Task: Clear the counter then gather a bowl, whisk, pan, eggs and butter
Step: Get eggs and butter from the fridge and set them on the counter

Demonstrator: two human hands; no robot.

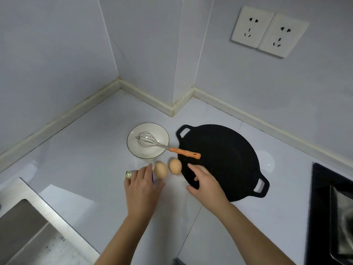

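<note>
Home kitchen: sink (24, 222), hob (332, 207), tiled counter (86, 150).

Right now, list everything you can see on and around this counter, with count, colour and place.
round ceramic bowl: one, white, dark rim, mid-counter
wire whisk: one, silver, orange handle; wires in bowl, handle over pan's edge
flat round pan: one, black, right of bowl
eggs: two, brown, in front of bowl
foil butter pack: one, gold and blue, under left hand
steel sink: one, grey, lower left
stove: one, black, right edge
wall sockets: two, white, upper right
hands: left hand lies over butter; right hand spread over pan's near edge
</note>
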